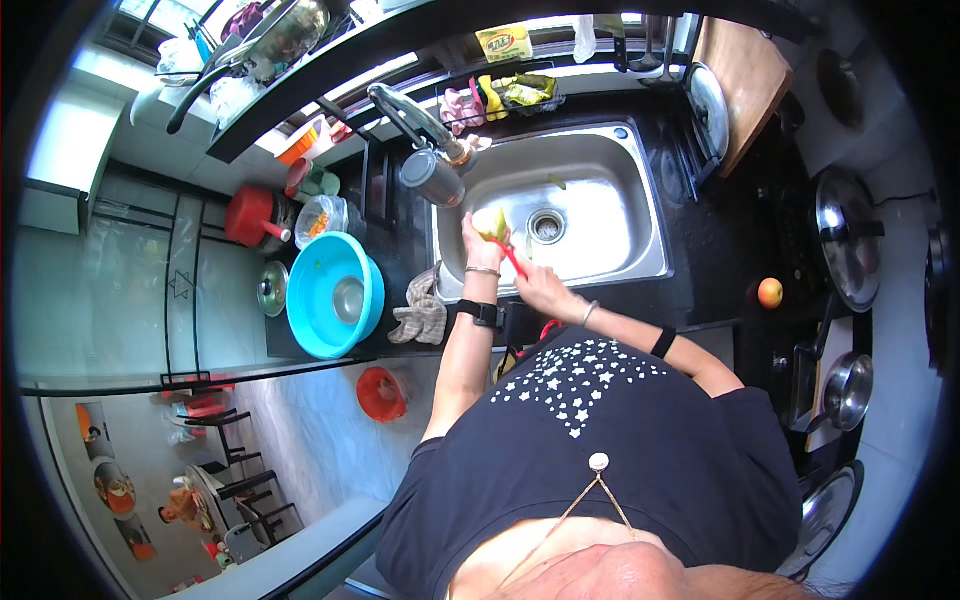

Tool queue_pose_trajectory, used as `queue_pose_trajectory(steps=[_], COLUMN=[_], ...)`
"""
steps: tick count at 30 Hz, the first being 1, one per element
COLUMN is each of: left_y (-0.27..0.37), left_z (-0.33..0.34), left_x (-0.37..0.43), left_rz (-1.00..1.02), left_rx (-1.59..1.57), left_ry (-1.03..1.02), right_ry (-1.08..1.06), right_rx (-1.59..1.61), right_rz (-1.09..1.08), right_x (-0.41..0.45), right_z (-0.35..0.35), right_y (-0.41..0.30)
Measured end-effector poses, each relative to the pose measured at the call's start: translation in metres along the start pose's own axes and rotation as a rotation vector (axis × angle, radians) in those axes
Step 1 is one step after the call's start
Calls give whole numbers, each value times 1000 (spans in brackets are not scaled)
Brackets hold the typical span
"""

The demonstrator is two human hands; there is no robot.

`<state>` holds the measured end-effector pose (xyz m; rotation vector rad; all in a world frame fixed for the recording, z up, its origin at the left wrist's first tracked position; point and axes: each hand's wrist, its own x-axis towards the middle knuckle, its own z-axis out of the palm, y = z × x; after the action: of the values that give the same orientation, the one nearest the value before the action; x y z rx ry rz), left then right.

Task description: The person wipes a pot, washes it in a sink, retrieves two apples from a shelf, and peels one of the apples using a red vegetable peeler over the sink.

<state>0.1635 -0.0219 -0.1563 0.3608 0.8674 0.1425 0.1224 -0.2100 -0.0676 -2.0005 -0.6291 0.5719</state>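
Over the left part of a stainless-steel sink, my left hand grips a partly peeled, pale yellow-green fruit. A red-handled tool, apparently a peeler, is held in my right hand, its head against the lower side of the fruit. That head is too small to make out clearly. One strip of peel lies inside the basin, near the drain. A chrome faucet rises at the sink's back left corner, close to a grey lidded container.
Left of the sink are a checked cloth and a blue plastic basin with a metal bowl inside. A red bucket stands on the floor. An apple sits at right. A person is at a table in another room.
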Motion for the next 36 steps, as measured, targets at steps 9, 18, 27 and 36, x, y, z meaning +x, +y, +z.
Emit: queue_pose_trajectory(steps=[9, 18, 27, 36], left_y=[-15, -13, -2, -12], left_z=[30, 17, 43, 56], left_x=[-15, -4, -42, -25], left_rz=[7, 153, -96, 83], left_rx=[77, 106, -19, 66], left_ry=[-139, -26, -288, -172], right_ry=[91, 64, 19, 143], right_rx=[140, -11, 290, 132], right_rz=[34, -114, 104, 22], right_x=[45, 3, 43, 57], right_z=[-60, -9, -68, -48], right_y=[5, 35, -1, 14])
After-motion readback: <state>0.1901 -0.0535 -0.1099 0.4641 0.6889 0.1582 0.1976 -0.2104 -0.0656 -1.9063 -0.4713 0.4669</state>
